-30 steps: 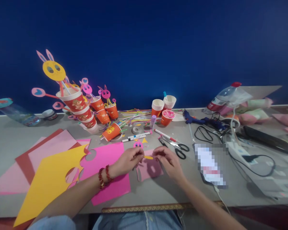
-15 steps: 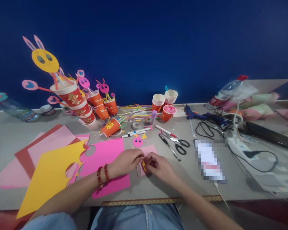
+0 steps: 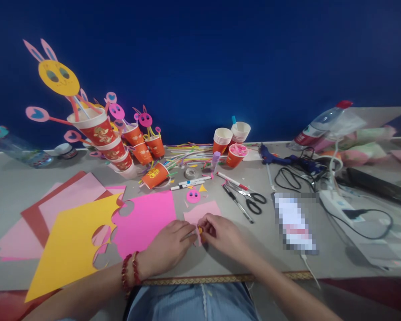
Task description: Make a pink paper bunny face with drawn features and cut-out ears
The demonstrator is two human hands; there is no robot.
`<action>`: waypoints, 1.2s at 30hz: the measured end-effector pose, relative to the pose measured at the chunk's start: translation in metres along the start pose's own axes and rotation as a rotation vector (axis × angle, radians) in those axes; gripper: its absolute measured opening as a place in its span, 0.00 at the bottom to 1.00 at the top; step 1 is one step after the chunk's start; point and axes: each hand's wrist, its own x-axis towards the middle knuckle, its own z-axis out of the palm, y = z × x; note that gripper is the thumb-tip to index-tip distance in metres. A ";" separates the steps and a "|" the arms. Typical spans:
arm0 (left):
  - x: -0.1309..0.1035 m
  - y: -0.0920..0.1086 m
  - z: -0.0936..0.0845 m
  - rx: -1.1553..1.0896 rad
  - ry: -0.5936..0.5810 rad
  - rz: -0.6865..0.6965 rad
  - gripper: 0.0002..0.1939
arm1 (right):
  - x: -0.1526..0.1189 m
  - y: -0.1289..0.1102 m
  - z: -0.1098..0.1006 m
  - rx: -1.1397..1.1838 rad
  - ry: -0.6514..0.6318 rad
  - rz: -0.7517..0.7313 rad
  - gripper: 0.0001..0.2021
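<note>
My left hand (image 3: pixel 170 244), with a red bead bracelet, lies low over the table, fingers stretched toward a pale pink paper piece (image 3: pixel 205 209). Its fingertips rest at the paper's near edge. My right hand (image 3: pixel 222 234) is closed in a pinch on a small yellow paper piece (image 3: pixel 201 230), partly hidden by the fingers. Just beyond the hands lies a round pink paper face (image 3: pixel 193 196) with two dark eyes. Left of my left hand is a bright pink sheet (image 3: pixel 150 218) with a curved cutout.
A cut yellow sheet (image 3: pixel 67 240) overlaps other coloured sheets at left. Markers (image 3: pixel 192 183), a black pen (image 3: pixel 238 203) and scissors (image 3: pixel 252 200) lie ahead. Decorated paper cups (image 3: pixel 102 129) stand at back left. A phone (image 3: pixel 294 223) and power strip (image 3: pixel 342 216) are at right.
My left hand has moved down and slightly left, its fingers flattening from a pinch. My right hand stays pinched near the same spot. The view has shifted slightly.
</note>
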 end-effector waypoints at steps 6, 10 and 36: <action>-0.004 0.000 0.006 0.030 0.053 0.001 0.17 | -0.003 0.012 -0.003 -0.059 0.034 -0.173 0.06; -0.006 0.004 0.005 0.029 0.062 -0.029 0.17 | -0.008 0.024 0.001 -0.026 0.049 -0.275 0.07; -0.004 0.017 0.000 0.080 0.001 -0.086 0.19 | -0.010 0.037 0.014 -0.067 0.131 -0.388 0.04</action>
